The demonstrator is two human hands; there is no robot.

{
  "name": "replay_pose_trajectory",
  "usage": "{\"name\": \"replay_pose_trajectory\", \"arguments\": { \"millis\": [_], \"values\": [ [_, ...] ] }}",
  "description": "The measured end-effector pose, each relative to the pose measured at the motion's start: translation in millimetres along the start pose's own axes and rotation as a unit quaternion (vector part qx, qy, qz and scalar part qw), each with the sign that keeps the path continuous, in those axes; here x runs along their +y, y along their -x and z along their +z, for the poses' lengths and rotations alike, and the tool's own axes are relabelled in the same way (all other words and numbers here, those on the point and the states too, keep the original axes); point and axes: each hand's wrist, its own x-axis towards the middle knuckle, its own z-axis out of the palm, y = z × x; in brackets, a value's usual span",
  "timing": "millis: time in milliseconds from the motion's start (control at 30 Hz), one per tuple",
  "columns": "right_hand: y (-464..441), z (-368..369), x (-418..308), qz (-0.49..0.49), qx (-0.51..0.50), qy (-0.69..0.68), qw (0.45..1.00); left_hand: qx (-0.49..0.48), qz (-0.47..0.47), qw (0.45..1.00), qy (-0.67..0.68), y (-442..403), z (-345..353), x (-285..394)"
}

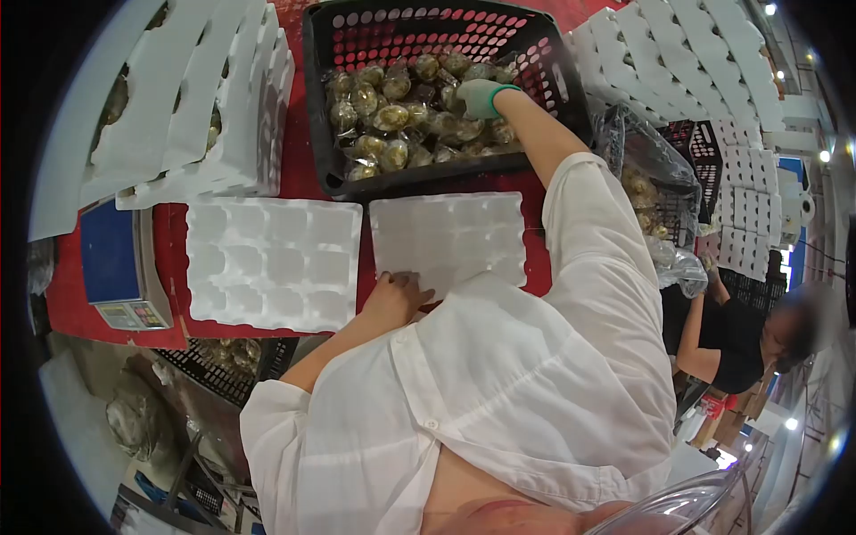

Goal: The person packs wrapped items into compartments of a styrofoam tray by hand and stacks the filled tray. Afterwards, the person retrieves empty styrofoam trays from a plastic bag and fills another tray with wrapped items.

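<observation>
Film-wrapped balls point(390, 118), glossy and crinkled, lie beneath the gloved right hand point(480, 98).

The table point(303, 160) beneath the hands is red. A pale glove with a green cuff covers the right hand point(480, 96); around it, the crate point(437, 174) is black, dotted with round holes. The tray point(446, 227) by the left hand point(401, 296) is white.
</observation>
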Motion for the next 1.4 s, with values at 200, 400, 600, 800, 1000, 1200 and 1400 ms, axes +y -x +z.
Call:
{"name": "replay_pose_trajectory", "arguments": {
  "millis": [200,400,600,800,1000,1200,1400],
  "values": [
    [-15.8,28.1,17.3,-0.026,0.166,-0.029,0.985,-0.011,-0.052,0.995,0.083,-12.8,-40.2,16.4],
    [37.7,1.3,28.7,-0.073,0.375,-0.289,0.878,0.119,-0.095,0.969,0.194,-15.0,-79.1,33.9],
    [177.0,-7.2,13.4,-0.168,0.558,-0.393,0.711,0.38,-0.173,0.869,0.265,-48.0,-137.6,62.4],
    [258.2,26.6,-34.2,-0.306,0.499,-0.298,0.754,0.415,-0.076,0.901,-0.099,-102.9,-204.3,106.4],
    [251.9,111.8,-61.6,-0.287,0.338,-0.685,0.577,0.465,-0.144,0.848,0.209,-109.0,-161.1,109.4],
    [257.5,150.2,-96.9,-0.282,0.233,-0.747,0.556,0.513,-0.187,0.817,0.187,-108.8,-137.8,121.5],
    [266.6,148.9,-83.4,-0.288,0.362,-0.593,0.659,0.516,-0.076,0.852,-0.036,-101.5,-133.3,117.3]
  ]
}}
